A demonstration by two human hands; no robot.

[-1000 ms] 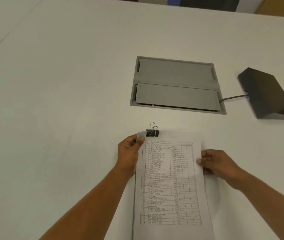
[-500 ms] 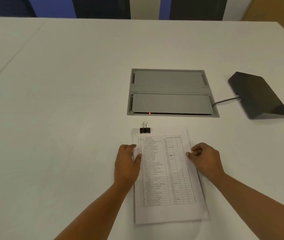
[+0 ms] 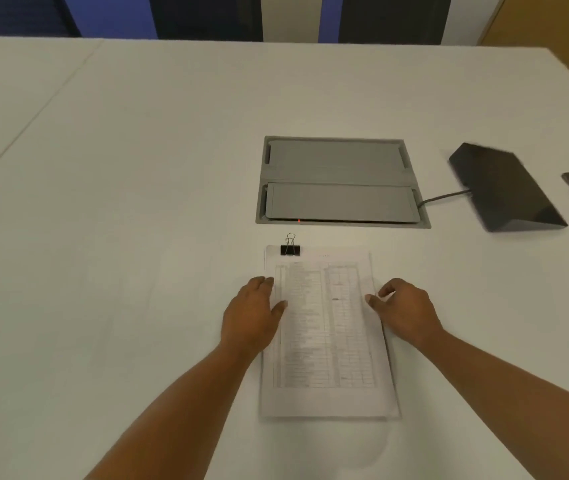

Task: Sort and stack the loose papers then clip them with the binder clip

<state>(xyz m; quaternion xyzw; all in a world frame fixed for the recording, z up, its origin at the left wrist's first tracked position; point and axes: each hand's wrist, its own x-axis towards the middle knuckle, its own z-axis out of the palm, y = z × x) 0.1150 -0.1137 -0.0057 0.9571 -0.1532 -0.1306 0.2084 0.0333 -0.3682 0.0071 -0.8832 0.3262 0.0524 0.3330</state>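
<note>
The stack of papers [image 3: 328,334] lay flat on the white table [image 3: 120,237], the binder clip [image 3: 290,249] fastened at its top left corner. The left hand [image 3: 251,317] rested open and flat on its left edge; the right hand [image 3: 404,310], loosely curled, touched the right edge, gripping nothing.

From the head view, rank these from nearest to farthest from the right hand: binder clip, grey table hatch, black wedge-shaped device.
From the right hand:
1. binder clip, ahead and left, on the papers' top-left corner.
2. grey table hatch, ahead, past the papers.
3. black wedge-shaped device, far right, cabled to the hatch.
</note>
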